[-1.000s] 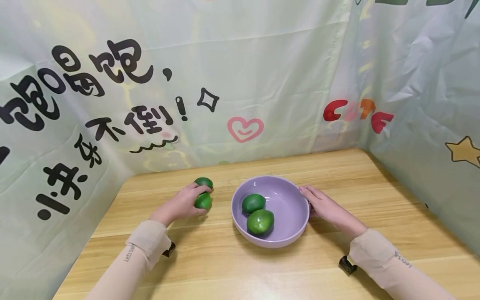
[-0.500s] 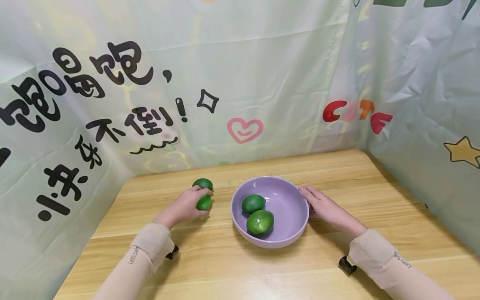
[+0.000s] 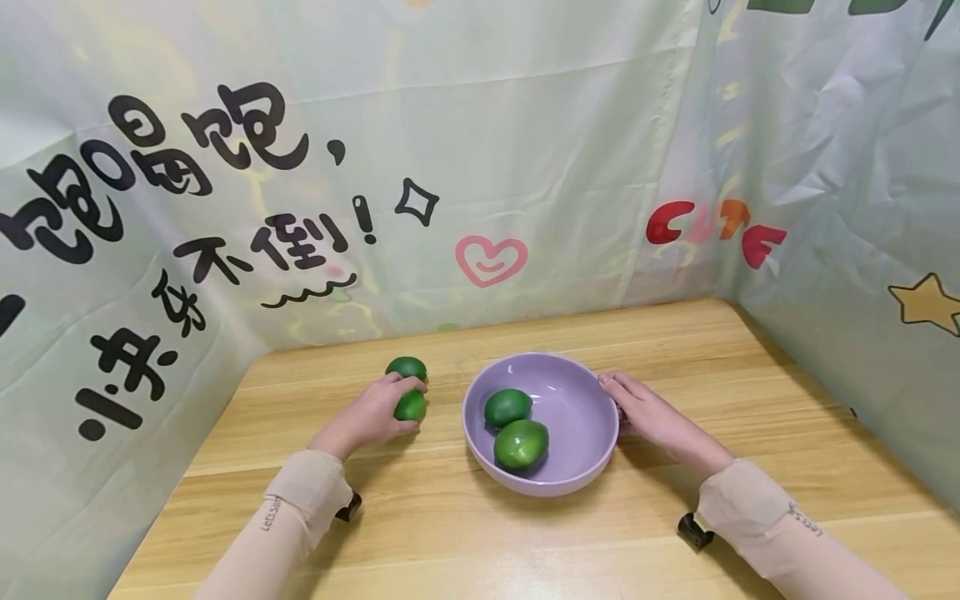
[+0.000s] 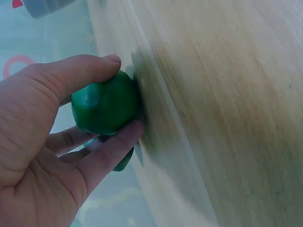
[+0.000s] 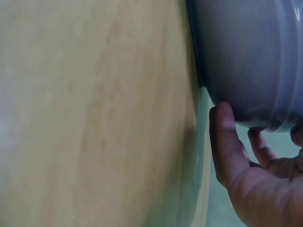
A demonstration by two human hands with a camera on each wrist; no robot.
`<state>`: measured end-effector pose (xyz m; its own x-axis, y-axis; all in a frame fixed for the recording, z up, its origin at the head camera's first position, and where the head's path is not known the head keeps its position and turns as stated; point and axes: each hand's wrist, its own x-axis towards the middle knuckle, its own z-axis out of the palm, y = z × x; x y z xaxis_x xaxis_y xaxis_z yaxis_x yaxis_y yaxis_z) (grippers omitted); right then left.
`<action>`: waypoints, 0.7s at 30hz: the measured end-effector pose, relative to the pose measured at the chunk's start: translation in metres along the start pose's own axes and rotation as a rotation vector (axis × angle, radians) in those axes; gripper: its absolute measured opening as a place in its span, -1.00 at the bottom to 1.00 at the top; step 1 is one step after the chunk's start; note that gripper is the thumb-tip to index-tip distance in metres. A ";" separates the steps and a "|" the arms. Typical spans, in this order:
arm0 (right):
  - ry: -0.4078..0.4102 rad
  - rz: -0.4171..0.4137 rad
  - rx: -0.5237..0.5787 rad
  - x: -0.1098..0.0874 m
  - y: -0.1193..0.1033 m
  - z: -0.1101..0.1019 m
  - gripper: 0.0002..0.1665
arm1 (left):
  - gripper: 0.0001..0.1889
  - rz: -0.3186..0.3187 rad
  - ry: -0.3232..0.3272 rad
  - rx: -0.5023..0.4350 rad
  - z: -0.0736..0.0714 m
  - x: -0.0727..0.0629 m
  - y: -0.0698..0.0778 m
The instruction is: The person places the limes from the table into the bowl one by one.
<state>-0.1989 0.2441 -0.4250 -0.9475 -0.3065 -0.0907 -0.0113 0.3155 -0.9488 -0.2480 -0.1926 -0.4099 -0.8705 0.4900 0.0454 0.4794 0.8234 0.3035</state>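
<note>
In the head view a purple bowl [image 3: 573, 417] stands mid-table with two green limes in it, a darker lime [image 3: 507, 408] behind a brighter lime [image 3: 521, 444]. To its left, my left hand [image 3: 367, 417] grips a third lime [image 3: 410, 405], thumb on one side and fingers on the other. The left wrist view shows this lime [image 4: 108, 104] close to the tabletop. Just behind it lies another lime [image 3: 406, 367], partly hidden by the fingers. My right hand [image 3: 651, 415] holds the bowl at its right side, thumb at the rim, fingertips against the outer wall [image 5: 241, 56].
The wooden table [image 3: 450, 542] has a fabric backdrop [image 3: 570, 167] behind it, with printed lettering, a heart and a star. A side panel of the same fabric [image 3: 855, 333] stands along the right edge. Small black wrist cameras sit at both sleeve cuffs.
My left hand has shifted slightly to the right, its fingers now closer around the front lime. The right hand and the bowl have stayed in place.
</note>
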 end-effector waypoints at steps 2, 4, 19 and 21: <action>0.001 -0.001 0.002 0.000 0.000 0.000 -0.31 | -0.44 -0.001 0.001 0.000 0.000 0.000 0.000; 0.000 -0.003 0.005 0.000 0.000 0.000 -0.31 | -0.44 -0.002 0.000 -0.001 -0.001 0.000 0.000; -0.013 -0.022 0.001 0.001 0.000 -0.002 -0.36 | -0.45 0.005 -0.020 -0.040 -0.017 0.002 0.003; -0.016 -0.025 0.006 0.001 0.000 -0.002 -0.36 | -0.47 0.025 -0.013 -0.033 -0.019 0.003 0.002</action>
<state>-0.2001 0.2452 -0.4246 -0.9417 -0.3288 -0.0713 -0.0335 0.3025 -0.9526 -0.2521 -0.1948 -0.3908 -0.8569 0.5139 0.0410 0.4966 0.8013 0.3337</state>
